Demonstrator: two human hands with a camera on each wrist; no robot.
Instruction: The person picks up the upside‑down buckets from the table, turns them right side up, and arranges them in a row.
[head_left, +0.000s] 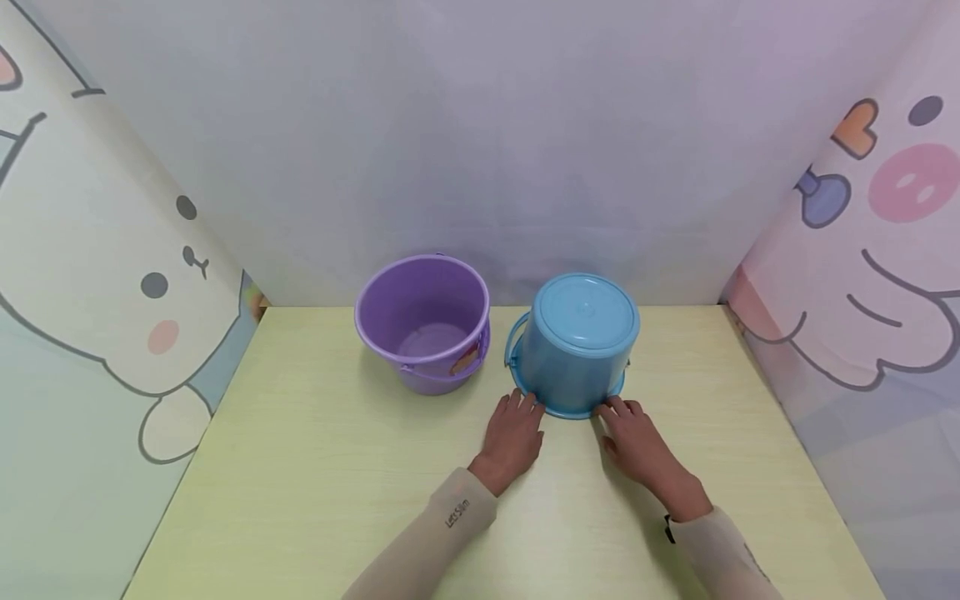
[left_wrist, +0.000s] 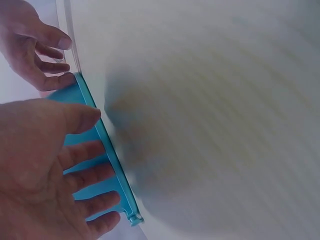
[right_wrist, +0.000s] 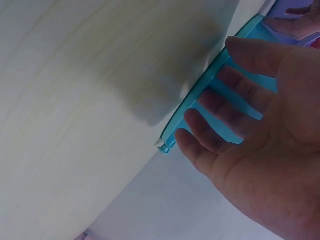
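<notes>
At the near edge of an upturned blue bucket (head_left: 577, 367), the fingers (head_left: 517, 400) of the left hand (head_left: 512, 437) and those of the right hand (head_left: 636, 442) reach the flared rim (head_left: 567, 413), one hand at each front corner of the curve. Both sets look loosely extended, neither clenched nor wrapped around anything; how hard they press, I cannot tell from where I stand.

The blue bucket lies straight ahead of the fingers and between them — bottom up, mouth down on the desk (head_left: 322, 483), its long axis standing roughly upright. Neither hand seems clearly nearer to it.

Its plastic is smooth and faintly glossy, tapering upward to a round, ringed base; a thin curved handle (head_left: 512, 337) sticks out on the left. Just beside it on that side, yet apart, sits a purple bucket (head_left: 420, 296), mouth up, with a bright sticker (head_left: 465, 359) low on its wall.

Farther out, the desk shows pale, fine wood grain, and pale sleeves (head_left: 463, 504) cover the person's forearms. Behind everything hangs a softly creased whitish cloth (head_left: 465, 150), with rounded cartoon animals printed on the side panels (head_left: 82, 267).
</notes>
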